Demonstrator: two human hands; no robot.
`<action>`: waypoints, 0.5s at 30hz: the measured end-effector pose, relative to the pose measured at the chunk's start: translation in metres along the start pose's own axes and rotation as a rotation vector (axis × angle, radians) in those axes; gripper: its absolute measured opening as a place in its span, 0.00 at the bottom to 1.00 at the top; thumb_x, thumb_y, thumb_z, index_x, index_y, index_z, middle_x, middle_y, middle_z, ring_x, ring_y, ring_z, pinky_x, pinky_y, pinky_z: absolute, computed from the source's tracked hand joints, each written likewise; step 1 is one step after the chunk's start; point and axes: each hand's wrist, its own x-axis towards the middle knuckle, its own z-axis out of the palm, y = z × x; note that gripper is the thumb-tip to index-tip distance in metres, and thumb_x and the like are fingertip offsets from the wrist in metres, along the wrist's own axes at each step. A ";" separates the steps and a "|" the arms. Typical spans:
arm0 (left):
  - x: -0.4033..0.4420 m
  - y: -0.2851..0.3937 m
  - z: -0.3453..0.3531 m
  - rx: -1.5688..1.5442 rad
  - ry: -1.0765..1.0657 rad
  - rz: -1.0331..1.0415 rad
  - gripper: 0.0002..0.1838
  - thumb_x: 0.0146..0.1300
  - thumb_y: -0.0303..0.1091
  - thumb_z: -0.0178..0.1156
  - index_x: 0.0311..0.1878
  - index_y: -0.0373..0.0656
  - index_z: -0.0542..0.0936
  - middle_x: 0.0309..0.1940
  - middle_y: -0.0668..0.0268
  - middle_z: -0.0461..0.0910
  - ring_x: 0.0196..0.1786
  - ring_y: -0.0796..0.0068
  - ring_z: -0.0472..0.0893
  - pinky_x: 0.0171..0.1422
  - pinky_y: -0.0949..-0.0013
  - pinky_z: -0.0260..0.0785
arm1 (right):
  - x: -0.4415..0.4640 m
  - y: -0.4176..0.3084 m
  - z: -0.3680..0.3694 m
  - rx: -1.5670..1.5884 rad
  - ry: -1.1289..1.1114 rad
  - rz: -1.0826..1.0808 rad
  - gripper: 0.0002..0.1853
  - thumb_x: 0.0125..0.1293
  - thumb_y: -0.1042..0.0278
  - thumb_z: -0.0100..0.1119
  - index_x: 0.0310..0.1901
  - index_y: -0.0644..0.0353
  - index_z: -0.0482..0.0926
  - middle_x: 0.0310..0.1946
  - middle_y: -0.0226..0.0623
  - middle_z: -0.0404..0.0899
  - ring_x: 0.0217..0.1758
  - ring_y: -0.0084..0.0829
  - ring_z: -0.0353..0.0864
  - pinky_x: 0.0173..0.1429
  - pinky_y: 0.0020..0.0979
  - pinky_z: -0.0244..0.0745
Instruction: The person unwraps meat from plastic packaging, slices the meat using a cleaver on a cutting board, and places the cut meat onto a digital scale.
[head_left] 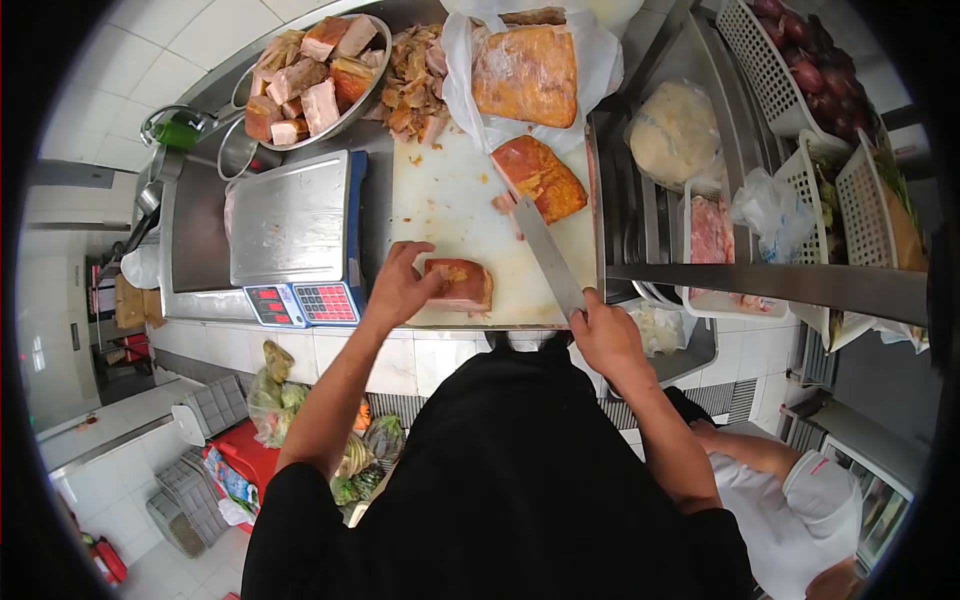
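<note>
On the white cutting board, my left hand touches the left end of a block of pork belly near the front edge, thumb and fingers spread apart. My right hand is wrapped round the handle of a cleaver, whose long blade points away from me over the board. The blade's tip lies by a larger browned piece of pork belly with a few small scraps beside it. Behind that, a big browned slab of pork rests on white plastic.
Left of the board stands a digital scale. Behind it, a metal bowl holds pork chunks, beside a pile of meat trimmings. At right are a metal rail and baskets. A person in white is close behind on the right.
</note>
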 end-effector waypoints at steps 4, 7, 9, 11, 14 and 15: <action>-0.001 0.014 -0.017 0.348 -0.123 0.495 0.40 0.54 0.44 0.73 0.70 0.44 0.71 0.70 0.49 0.69 0.68 0.46 0.72 0.74 0.53 0.63 | -0.008 -0.004 -0.012 0.041 -0.057 -0.023 0.14 0.70 0.60 0.52 0.47 0.64 0.74 0.30 0.57 0.83 0.38 0.60 0.83 0.47 0.57 0.76; 0.006 0.015 -0.009 0.407 -0.307 0.441 0.40 0.52 0.47 0.73 0.67 0.43 0.73 0.63 0.49 0.76 0.66 0.46 0.74 0.73 0.52 0.64 | -0.009 -0.010 -0.011 0.025 -0.072 -0.050 0.14 0.70 0.60 0.53 0.46 0.63 0.75 0.29 0.58 0.83 0.39 0.61 0.83 0.47 0.57 0.75; 0.007 0.017 -0.004 0.478 -0.284 0.407 0.39 0.50 0.49 0.74 0.64 0.41 0.75 0.56 0.50 0.80 0.63 0.47 0.76 0.71 0.52 0.65 | -0.011 -0.009 -0.010 0.015 -0.068 -0.049 0.14 0.70 0.60 0.53 0.45 0.63 0.75 0.29 0.58 0.82 0.38 0.61 0.83 0.47 0.57 0.75; 0.006 0.015 -0.003 0.453 -0.264 0.393 0.38 0.50 0.49 0.74 0.62 0.41 0.75 0.55 0.51 0.80 0.61 0.48 0.77 0.70 0.52 0.65 | -0.013 -0.007 -0.007 0.025 -0.067 -0.068 0.14 0.69 0.60 0.54 0.46 0.64 0.75 0.29 0.58 0.82 0.39 0.61 0.83 0.48 0.57 0.75; 0.000 0.015 0.003 0.379 -0.174 0.355 0.37 0.49 0.49 0.74 0.60 0.40 0.76 0.53 0.52 0.80 0.60 0.49 0.78 0.69 0.53 0.66 | -0.018 -0.007 -0.007 0.050 -0.073 -0.075 0.14 0.69 0.61 0.54 0.46 0.64 0.75 0.29 0.58 0.82 0.39 0.61 0.83 0.48 0.57 0.75; -0.003 0.015 0.007 0.326 -0.107 0.330 0.37 0.48 0.49 0.74 0.60 0.40 0.76 0.52 0.52 0.81 0.59 0.50 0.78 0.68 0.54 0.66 | -0.019 -0.008 -0.008 0.047 -0.070 -0.075 0.14 0.69 0.61 0.54 0.46 0.64 0.75 0.29 0.58 0.82 0.39 0.61 0.83 0.48 0.57 0.75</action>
